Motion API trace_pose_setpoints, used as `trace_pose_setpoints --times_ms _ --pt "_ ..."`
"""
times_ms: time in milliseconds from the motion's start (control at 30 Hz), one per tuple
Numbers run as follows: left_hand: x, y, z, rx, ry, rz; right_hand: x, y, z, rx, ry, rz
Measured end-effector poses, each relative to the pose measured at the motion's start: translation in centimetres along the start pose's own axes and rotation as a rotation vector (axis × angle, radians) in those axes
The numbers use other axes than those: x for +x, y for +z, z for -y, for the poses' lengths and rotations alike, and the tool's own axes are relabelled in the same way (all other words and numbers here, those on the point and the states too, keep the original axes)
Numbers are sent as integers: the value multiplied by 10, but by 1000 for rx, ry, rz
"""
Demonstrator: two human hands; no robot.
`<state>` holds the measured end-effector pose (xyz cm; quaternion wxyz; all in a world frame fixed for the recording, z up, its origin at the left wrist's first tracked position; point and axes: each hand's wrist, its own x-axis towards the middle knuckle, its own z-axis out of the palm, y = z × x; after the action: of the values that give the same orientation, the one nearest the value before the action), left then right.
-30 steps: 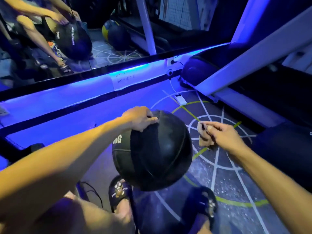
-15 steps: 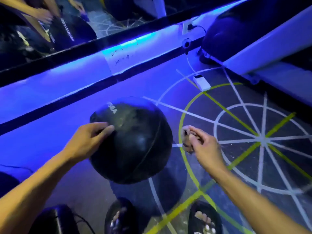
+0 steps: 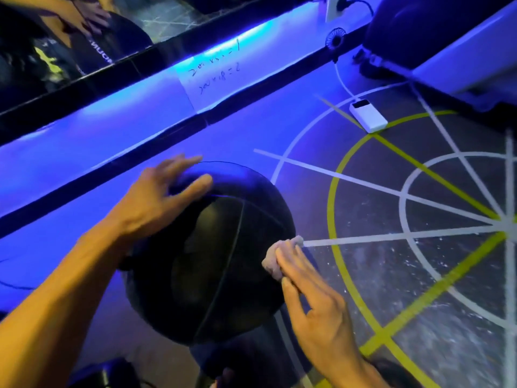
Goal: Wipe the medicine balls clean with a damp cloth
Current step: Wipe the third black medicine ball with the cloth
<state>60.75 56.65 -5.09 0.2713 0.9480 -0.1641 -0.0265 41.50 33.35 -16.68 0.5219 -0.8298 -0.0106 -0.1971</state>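
A large black medicine ball (image 3: 212,261) sits on the floor in the lower middle of the view. My left hand (image 3: 156,200) rests on its upper left side with the fingers spread and nearly straight. My right hand (image 3: 310,298) presses a small crumpled pale cloth (image 3: 275,260) against the ball's right side, its fingers fairly straight over the cloth. The underside of the ball is hidden.
A mirror wall with a blue-lit ledge (image 3: 140,113) runs along the left and top. A white power bank (image 3: 368,116) with a cable lies on the marked floor (image 3: 419,233). A machine base (image 3: 447,46) fills the top right. Sandalled feet show at the bottom edge.
The ball has come down to the floor and nearer me. My left hand slid onto its upper side with fingers spread. My right hand brought the cloth against the ball's right side.
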Motion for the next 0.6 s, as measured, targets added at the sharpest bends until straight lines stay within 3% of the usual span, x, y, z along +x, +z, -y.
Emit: trace_pose_setpoints --times_ms 67,133,300,367,467,500,533,600 --pt "-13 14 7 -17 -10 7 -5 -3 1 -19 -48 17" --pt "-30 14 12 -5 6 -16 1 -4 -2 17 25 37" --pt "-71 14 9 0 33 -93 72 5 -37 106 562 83" --pt "-80 17 8 -5 30 -112 83 13 -5 148 420 57" --pt "-88 18 8 -29 15 -138 74 24 49 225 -72 172" --pt "-90 19 7 -32 17 -142 74 26 41 174 -127 190" --pt "-92 20 5 -32 22 -140 86 25 24 127 -83 197" --pt "-94 24 0 -9 38 -150 124 20 -14 77 305 191"
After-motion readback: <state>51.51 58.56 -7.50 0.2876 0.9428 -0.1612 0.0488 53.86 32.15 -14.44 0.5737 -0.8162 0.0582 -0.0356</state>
